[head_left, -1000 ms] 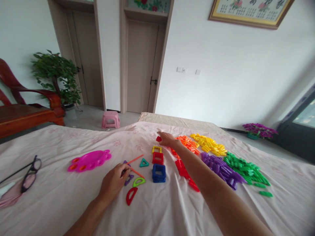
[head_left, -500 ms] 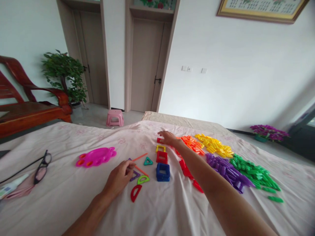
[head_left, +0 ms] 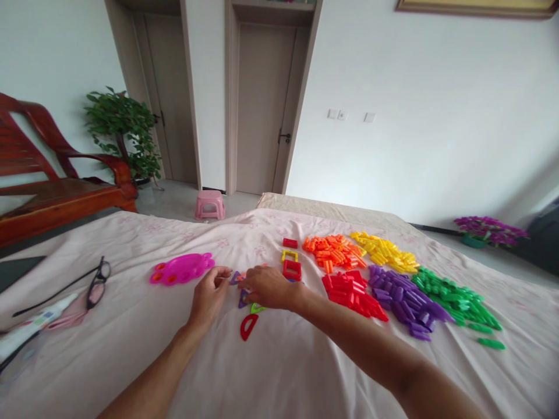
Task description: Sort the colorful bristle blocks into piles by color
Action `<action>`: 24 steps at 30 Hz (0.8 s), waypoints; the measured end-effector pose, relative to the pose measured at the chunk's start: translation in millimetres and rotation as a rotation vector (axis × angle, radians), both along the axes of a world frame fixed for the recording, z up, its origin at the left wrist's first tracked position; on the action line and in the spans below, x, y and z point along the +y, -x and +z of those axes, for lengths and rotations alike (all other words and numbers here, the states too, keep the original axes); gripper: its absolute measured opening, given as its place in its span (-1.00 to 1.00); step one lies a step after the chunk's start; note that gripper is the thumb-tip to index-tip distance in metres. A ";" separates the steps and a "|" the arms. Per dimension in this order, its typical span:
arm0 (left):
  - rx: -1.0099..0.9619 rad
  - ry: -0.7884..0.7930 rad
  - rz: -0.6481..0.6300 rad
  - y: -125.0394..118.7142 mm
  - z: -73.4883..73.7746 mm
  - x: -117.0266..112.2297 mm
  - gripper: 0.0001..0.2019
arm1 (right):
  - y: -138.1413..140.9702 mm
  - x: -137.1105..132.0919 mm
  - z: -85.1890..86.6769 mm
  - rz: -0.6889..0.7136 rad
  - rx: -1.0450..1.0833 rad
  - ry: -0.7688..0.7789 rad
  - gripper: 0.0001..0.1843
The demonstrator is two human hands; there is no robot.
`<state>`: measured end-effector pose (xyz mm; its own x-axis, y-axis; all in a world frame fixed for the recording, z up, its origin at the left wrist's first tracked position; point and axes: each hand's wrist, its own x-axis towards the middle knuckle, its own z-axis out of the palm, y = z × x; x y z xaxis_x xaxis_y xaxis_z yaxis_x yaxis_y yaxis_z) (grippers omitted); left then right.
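My left hand (head_left: 212,286) is closed, thumb and index finger together, beside a purple triangle piece (head_left: 236,278) on the cloth. Whatever it may pinch is too small to make out. My right hand (head_left: 269,286) bends its fingers down over purple and orange pieces just to the right, and I cannot make out what they grip. It covers most of the blue square pieces. A green rounded piece (head_left: 257,308) shows below its fingers, with a red half-ring piece (head_left: 248,327) nearer me. Behind the hand lie a red square frame (head_left: 292,269), a yellow one (head_left: 289,256) and a smaller red one (head_left: 290,242).
Heaps of orange (head_left: 334,251), red (head_left: 354,295), yellow (head_left: 386,252), purple (head_left: 404,298) and green pieces (head_left: 454,295) spread on the right. A magenta tray (head_left: 182,269) lies left, with glasses (head_left: 96,285) and a white tube (head_left: 39,326) farther left on the cloth (head_left: 288,372).
My right hand has come back from the small red square frame at the far end to the pieces by my left hand. The left hand stays near the purple piece.
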<state>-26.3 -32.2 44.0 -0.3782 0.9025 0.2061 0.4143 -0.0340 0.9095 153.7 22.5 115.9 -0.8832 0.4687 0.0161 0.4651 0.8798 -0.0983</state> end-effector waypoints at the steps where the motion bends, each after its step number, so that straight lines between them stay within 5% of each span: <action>1: -0.010 0.000 0.021 2.6 -1.2 1.6 -0.74 | 2.5 -1.5 -0.1 0.026 -0.034 -0.015 -0.72; 11: 0.071 0.030 0.010 6.9 -1.1 8.3 -0.76 | 6.8 -1.0 1.8 0.065 -0.048 0.061 -0.69; 16: 0.257 0.061 -0.026 4.4 -0.1 8.2 -0.77 | 7.2 14.2 0.7 0.086 0.107 0.234 -0.84; 21: 0.406 0.044 -0.066 -0.6 -4.7 8.0 -0.80 | -10.4 81.5 6.1 -0.270 0.415 0.254 -0.89; 24: 0.473 0.027 -0.096 -3.7 -4.1 6.4 -0.83 | -22.8 124.1 6.5 -0.505 0.393 0.184 -0.82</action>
<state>-22.7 -25.8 39.9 -0.1628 0.9361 0.3117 0.7790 -0.0719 0.6229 176.5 146.6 122.4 -0.4993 0.8492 0.1718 0.7147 0.5158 -0.4724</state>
